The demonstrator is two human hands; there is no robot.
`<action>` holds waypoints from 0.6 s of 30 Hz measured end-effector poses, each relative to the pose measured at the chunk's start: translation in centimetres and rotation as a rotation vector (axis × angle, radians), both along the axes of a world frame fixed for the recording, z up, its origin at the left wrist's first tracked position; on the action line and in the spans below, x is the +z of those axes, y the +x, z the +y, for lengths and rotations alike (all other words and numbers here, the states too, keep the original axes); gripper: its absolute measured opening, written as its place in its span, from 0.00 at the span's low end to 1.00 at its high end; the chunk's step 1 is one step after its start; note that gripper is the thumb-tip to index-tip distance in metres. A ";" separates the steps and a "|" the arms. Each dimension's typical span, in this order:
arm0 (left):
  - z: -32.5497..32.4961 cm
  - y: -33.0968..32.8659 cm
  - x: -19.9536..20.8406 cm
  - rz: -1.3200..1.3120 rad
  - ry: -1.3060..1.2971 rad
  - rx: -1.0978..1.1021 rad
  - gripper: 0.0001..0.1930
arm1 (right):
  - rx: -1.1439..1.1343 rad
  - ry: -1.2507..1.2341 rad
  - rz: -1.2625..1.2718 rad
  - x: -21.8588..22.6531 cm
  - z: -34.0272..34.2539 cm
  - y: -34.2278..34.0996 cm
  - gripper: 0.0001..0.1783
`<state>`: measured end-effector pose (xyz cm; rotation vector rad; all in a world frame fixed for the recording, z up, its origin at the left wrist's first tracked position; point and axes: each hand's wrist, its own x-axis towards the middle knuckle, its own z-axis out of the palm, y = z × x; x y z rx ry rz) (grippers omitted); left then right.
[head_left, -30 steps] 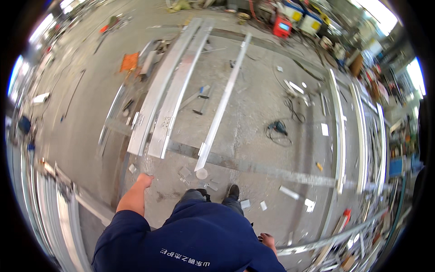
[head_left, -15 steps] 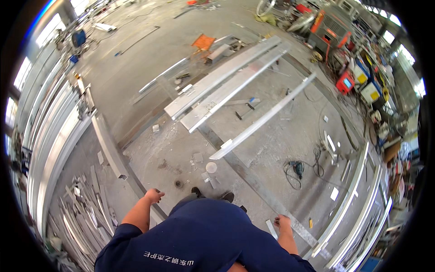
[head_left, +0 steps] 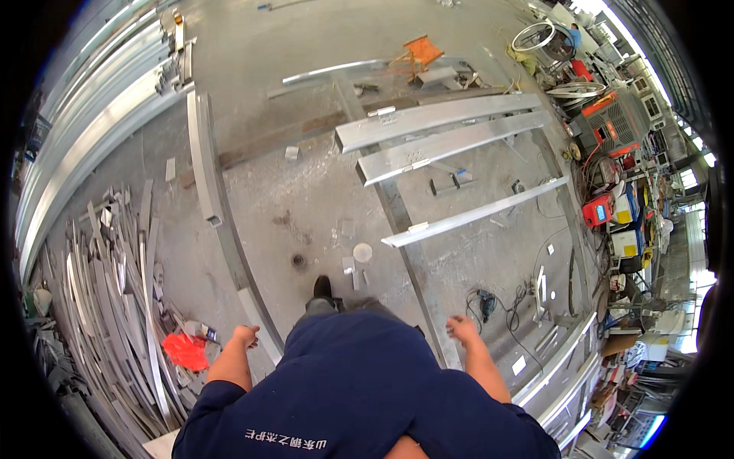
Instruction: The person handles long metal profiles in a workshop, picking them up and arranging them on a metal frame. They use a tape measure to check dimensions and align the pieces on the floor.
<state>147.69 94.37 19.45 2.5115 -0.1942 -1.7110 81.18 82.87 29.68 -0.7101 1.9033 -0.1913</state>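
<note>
My left hand [head_left: 246, 335] hangs at my side with loosely bent fingers and nothing visible in it. Nearest to it are a long grey steel bar [head_left: 261, 325] on the floor and a bright red bag or cloth [head_left: 186, 351]. On my other side, my right hand [head_left: 462, 329] is held low with its fingers apart, also without anything in it. Past that hand lies a dark green power drill [head_left: 486, 304] with a coiled black cord. Ahead, three silver metal beams [head_left: 436, 122] rest across steel bars. A hammer [head_left: 453, 184] lies between two of them.
Long silver profiles [head_left: 92, 145] are stacked at the left, with a heap of metal strips [head_left: 115, 283] nearer me. An orange stool [head_left: 423, 50] stands beyond the beams. Machines, including a red welding box [head_left: 598, 210], line the right. More rails [head_left: 562, 352] lie at lower right.
My view has turned left and moved on, so the beams appear farther right. The red bag has come into sight. My right hand has swung forward; one foot shows ahead of me.
</note>
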 end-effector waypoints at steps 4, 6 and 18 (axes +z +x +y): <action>3.1 -0.5 0.0 0.071 0.052 0.072 0.20 | 0.082 0.004 0.023 -0.2 -3.6 1.7 0.21; 2.6 -0.8 0.7 0.057 -0.031 0.101 0.20 | 0.140 0.000 0.008 -1.6 -5.1 2.6 0.23; 5.5 -7.8 9.1 -0.158 -0.180 0.015 0.15 | 0.941 -0.271 0.354 -16.3 -21.3 12.4 0.35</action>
